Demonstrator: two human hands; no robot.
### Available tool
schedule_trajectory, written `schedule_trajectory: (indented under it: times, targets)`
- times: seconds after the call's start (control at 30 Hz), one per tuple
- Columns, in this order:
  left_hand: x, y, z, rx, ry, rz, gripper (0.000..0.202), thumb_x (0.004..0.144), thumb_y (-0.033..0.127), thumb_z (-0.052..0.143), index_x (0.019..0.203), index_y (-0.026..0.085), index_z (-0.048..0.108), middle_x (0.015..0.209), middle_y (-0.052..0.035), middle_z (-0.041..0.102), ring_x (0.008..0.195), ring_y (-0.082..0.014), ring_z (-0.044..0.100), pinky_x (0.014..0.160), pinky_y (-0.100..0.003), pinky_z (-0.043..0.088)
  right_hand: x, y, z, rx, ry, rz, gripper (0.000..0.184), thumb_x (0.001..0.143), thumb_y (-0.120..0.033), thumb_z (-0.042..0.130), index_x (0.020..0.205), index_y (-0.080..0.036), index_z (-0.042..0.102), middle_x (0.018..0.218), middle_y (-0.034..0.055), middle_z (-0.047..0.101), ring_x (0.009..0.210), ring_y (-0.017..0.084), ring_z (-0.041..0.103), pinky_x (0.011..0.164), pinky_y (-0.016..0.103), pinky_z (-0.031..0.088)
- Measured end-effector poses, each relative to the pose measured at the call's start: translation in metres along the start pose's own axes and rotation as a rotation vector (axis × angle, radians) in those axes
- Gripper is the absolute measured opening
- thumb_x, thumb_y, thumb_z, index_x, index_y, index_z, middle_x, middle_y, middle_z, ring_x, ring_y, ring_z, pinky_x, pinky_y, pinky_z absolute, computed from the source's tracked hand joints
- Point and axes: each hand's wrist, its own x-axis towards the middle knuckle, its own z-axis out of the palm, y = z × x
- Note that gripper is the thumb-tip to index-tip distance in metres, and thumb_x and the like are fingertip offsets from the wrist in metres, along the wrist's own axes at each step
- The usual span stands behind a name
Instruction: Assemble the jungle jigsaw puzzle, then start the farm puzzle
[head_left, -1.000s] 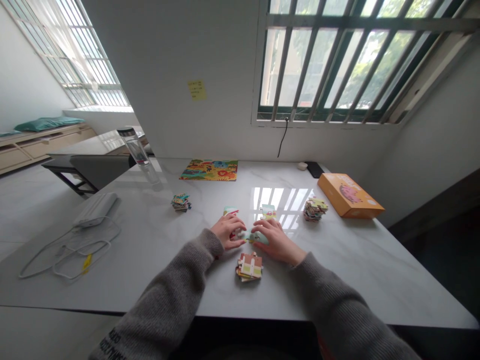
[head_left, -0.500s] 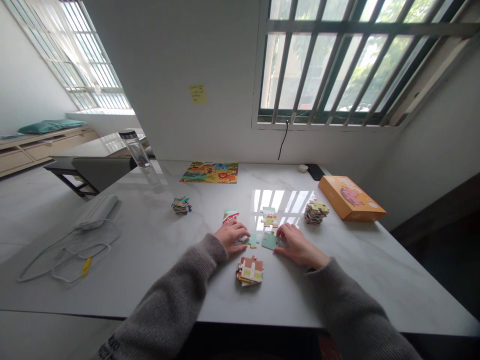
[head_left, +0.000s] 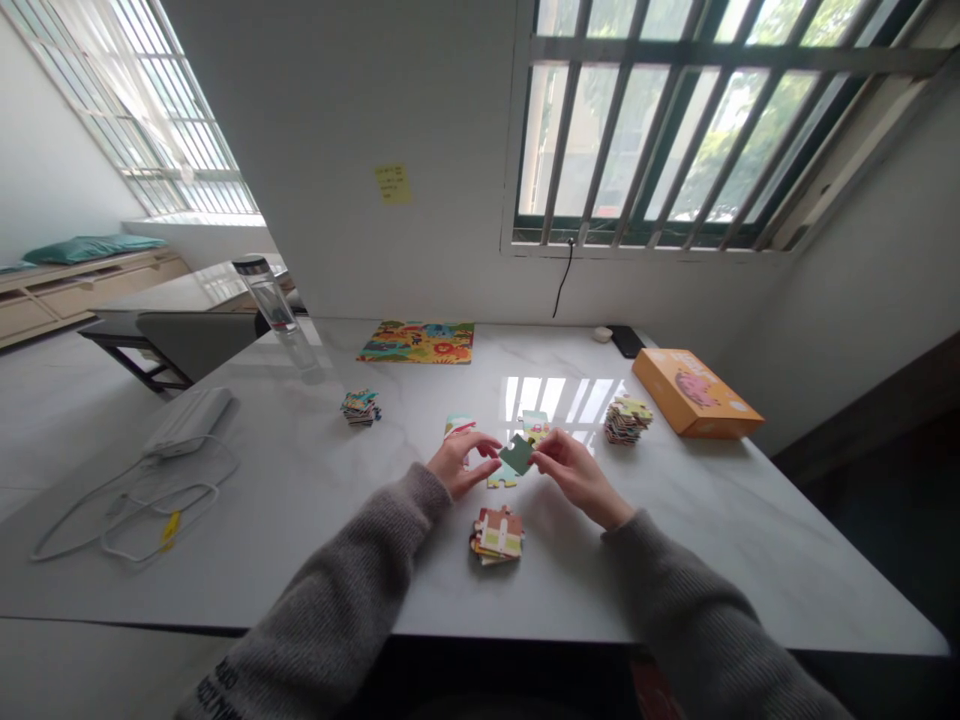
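My right hand (head_left: 574, 470) pinches a green jigsaw piece (head_left: 517, 455) by its right corner, raised off the table and tilted. My left hand (head_left: 463, 463) is beside the piece's left corner, its thumb and fingers apart; whether the thumb touches the piece I cannot tell. Beneath the raised piece lies a light-green and yellow jigsaw piece (head_left: 501, 483), partly covered. Behind my left hand is a piece with a red roof picture (head_left: 459, 424), half hidden. Another picture piece (head_left: 535, 423) lies behind my right hand. A small stack of jigsaw pieces (head_left: 498, 535) sits closest to me.
Further stacks of pieces stand at left (head_left: 361, 407) and right (head_left: 628, 420). An orange box (head_left: 697, 392) and a black phone (head_left: 627, 341) are at the right. A colourful picture sheet (head_left: 417, 342), a glass bottle (head_left: 266, 295) and a white device (head_left: 187, 422) with a cable are further left.
My right hand has lifted the green piece off the table and brought it left and upward. My left hand has drawn back from the light-green piece on the table.
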Motion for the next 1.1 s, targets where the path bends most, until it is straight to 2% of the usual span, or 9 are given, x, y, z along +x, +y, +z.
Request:
schedule_trajectory:
  times: [0.13,0.3,0.4,0.53,0.7,0.8,0.9,1.0,1.1]
  targets:
    - [0.001,0.008,0.001,-0.144,0.066,-0.139,0.021,0.089,0.039,0.061,0.089,0.018,0.067,0.079,-0.0028,0.069,0.074,-0.0177,0.062,0.072,-0.033,0.051,0.003,0.001,0.02,0.024,-0.013,-0.012,0.042,0.08,-0.059,0.07,0.077,-0.022,0.051,0.074,-0.0002,0.059,0.067,0.015,0.053,0.064,0.03,0.042]
    - [0.001,0.008,0.002,-0.151,0.09,-0.116,0.015,0.09,0.031,0.059,0.091,0.017,0.065,0.079,-0.0023,0.066,0.074,-0.0165,0.061,0.069,-0.03,0.049,0.0,0.009,0.024,-0.156,-0.001,-0.094,0.032,0.088,-0.051,0.065,0.086,-0.021,0.054,0.075,-0.0014,0.056,0.067,0.014,0.05,0.062,0.029,0.04]
    - [0.002,0.008,0.003,-0.091,0.045,0.001,0.016,0.092,0.026,0.056,0.1,0.018,0.068,0.086,-0.0044,0.068,0.078,-0.0171,0.061,0.071,-0.03,0.049,-0.001,0.01,0.025,-0.183,0.018,-0.108,0.03,0.091,-0.049,0.061,0.084,-0.021,0.053,0.07,-0.0029,0.052,0.064,0.014,0.047,0.061,0.028,0.038]
    - [0.001,0.006,0.004,0.047,0.157,0.127,0.025,0.093,0.026,0.058,0.117,0.019,0.064,0.094,-0.0057,0.065,0.086,-0.0187,0.06,0.083,-0.035,0.05,0.0,0.01,0.028,-0.042,0.01,-0.045,0.036,0.088,-0.054,0.063,0.08,-0.021,0.053,0.068,-0.0021,0.056,0.063,0.014,0.051,0.061,0.029,0.04]
    - [-0.001,0.005,0.006,0.332,0.157,0.234,0.042,0.083,0.036,0.073,0.12,0.021,0.062,0.112,-0.0095,0.063,0.102,-0.0257,0.057,0.092,-0.042,0.046,0.0,0.013,0.033,0.107,0.068,0.02,0.039,0.086,-0.057,0.064,0.081,-0.02,0.054,0.069,-0.0008,0.062,0.064,0.014,0.054,0.064,0.028,0.042]
    - [-0.001,0.005,0.007,0.389,0.143,0.252,0.04,0.083,0.029,0.07,0.121,0.021,0.062,0.114,-0.009,0.063,0.102,-0.0253,0.057,0.093,-0.041,0.045,-0.001,0.014,0.034,0.111,0.059,0.042,0.038,0.088,-0.056,0.062,0.081,-0.02,0.054,0.07,-0.0007,0.062,0.064,0.014,0.054,0.064,0.028,0.043]
    - [0.0,0.003,0.001,0.398,0.141,0.217,0.037,0.081,0.018,0.066,0.118,0.022,0.063,0.115,-0.0081,0.064,0.104,-0.0245,0.058,0.094,-0.04,0.044,-0.003,0.013,0.031,-0.039,0.021,-0.014,0.03,0.093,-0.05,0.055,0.088,-0.02,0.056,0.078,0.0011,0.064,0.07,0.016,0.056,0.068,0.03,0.046]
    - [0.0,-0.004,-0.01,0.413,0.111,0.156,0.033,0.078,0.016,0.065,0.11,0.022,0.066,0.114,-0.0065,0.067,0.106,-0.0249,0.057,0.094,-0.04,0.043,-0.006,0.012,0.024,-0.387,0.001,-0.186,0.016,0.093,-0.034,0.056,0.101,-0.02,0.059,0.097,0.0065,0.066,0.091,0.021,0.058,0.085,0.038,0.048]
    - [-0.002,-0.014,-0.021,0.426,0.052,0.117,0.03,0.075,0.016,0.066,0.104,0.023,0.068,0.115,-0.0045,0.068,0.109,-0.0254,0.057,0.097,-0.041,0.04,-0.009,0.014,0.019,-0.672,-0.11,-0.292,0.031,0.09,-0.023,0.061,0.12,-0.023,0.058,0.125,0.0093,0.062,0.118,0.026,0.05,0.103,0.046,0.04]
